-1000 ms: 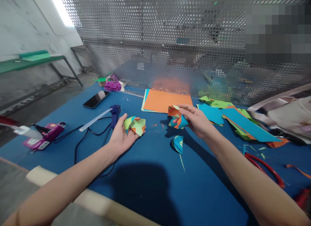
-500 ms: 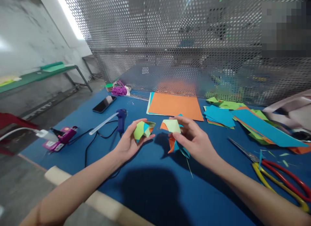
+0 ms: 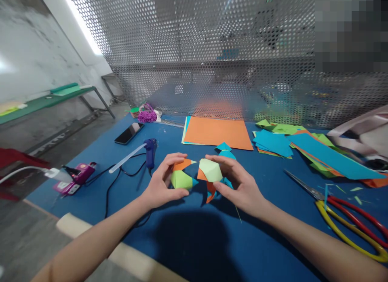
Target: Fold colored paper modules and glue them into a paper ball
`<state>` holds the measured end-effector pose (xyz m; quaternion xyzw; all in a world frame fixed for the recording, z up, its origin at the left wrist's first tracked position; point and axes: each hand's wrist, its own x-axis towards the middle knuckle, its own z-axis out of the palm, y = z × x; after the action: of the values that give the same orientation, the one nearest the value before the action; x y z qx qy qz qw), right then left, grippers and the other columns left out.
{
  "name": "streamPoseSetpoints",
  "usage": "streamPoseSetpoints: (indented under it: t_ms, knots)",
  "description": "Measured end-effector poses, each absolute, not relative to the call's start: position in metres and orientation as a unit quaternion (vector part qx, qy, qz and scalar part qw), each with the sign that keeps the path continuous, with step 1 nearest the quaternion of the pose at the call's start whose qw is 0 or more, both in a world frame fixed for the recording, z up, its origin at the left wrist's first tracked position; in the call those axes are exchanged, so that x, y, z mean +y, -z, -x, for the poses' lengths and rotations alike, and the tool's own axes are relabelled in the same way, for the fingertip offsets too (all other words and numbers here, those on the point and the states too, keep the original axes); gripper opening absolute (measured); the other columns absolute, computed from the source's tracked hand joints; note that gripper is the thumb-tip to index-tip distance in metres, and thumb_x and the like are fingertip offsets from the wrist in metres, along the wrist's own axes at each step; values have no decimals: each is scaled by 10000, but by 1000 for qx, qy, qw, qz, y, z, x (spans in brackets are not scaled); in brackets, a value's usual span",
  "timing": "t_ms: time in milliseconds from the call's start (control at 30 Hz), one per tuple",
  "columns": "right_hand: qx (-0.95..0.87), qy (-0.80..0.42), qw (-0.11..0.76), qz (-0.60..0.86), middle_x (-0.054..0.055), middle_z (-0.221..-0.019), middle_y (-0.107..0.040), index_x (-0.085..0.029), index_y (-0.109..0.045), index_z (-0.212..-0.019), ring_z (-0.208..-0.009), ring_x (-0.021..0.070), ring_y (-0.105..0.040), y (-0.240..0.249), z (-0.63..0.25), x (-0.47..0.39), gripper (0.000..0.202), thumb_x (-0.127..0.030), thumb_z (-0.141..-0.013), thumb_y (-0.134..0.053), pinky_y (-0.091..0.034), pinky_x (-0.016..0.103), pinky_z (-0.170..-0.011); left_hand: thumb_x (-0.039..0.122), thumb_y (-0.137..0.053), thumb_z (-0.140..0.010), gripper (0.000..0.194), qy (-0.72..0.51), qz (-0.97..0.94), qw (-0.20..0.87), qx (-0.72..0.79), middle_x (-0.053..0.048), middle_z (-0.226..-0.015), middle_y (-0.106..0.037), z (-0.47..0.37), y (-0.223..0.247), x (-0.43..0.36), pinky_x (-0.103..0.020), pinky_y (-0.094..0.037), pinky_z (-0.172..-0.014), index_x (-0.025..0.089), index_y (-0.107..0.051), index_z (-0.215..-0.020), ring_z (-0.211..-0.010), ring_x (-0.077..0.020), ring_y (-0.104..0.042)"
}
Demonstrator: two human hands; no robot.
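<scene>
My left hand (image 3: 163, 181) grips a folded paper piece (image 3: 182, 180) in lime green and orange with a small blue tip. A second folded paper piece (image 3: 210, 170), pale green and orange, is between the thumb and fingers of my right hand (image 3: 239, 183). The two pieces face each other with a narrow gap. Blue folded paper (image 3: 226, 153) shows behind and under my right hand, and an orange flap (image 3: 210, 192) hangs below; I cannot tell whether these are joined to the held piece.
A blue glue gun (image 3: 150, 150) with its cord lies left, near a phone (image 3: 129, 133) and a purple power adapter (image 3: 75, 177). Orange sheets (image 3: 218, 132) lie at the back. Blue paper cuttings (image 3: 273, 144) and scissors (image 3: 321, 199) are on the right. A perforated metal screen (image 3: 194, 51) stands behind.
Both hands have come a little closer together. My left hand has turned its piece, so more orange shows on top. The right-hand piece has tilted and sits slightly lower.
</scene>
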<state>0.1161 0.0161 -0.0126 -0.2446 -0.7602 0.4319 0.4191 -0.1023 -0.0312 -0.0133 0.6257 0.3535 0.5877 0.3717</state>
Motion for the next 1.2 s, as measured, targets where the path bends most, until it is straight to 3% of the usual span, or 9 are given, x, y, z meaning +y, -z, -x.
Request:
streamPoseSetpoints:
  t_ms: [400,800,1200]
  knots:
    - [-796,-401,420,171,69,-1321,-530,-303,-434,-1294,-1210,228,-507,20,-122,29,536,-168,-805,-609,-472,454,-974,69,-822,-513,737,-559,-685,315,346,-109,-1280,-487,109,17,-32,-488,-358,-1022,293,-575,-1171,-1240,-320,-421]
    - [-765,-416,440,220,79,-1336,-515,-283,-460,-1273,-1159,233,-537,25,-119,26,493,-216,-811,-621,-487,462,-947,53,-847,-442,699,-598,-628,334,370,-111,-1230,-541,104,17,-32,-504,-352,-1028,256,-626,-1074,-1224,-328,-450]
    - [-707,-454,430,329,83,-1097,-632,-227,-515,-1189,-868,196,-624,16,-111,21,405,-306,-803,-607,-534,402,-771,94,-858,-453,776,-529,-762,134,348,-81,-1270,-509,107,23,-32,-540,-304,-1065,326,-558,-1130,-1205,-317,-476]
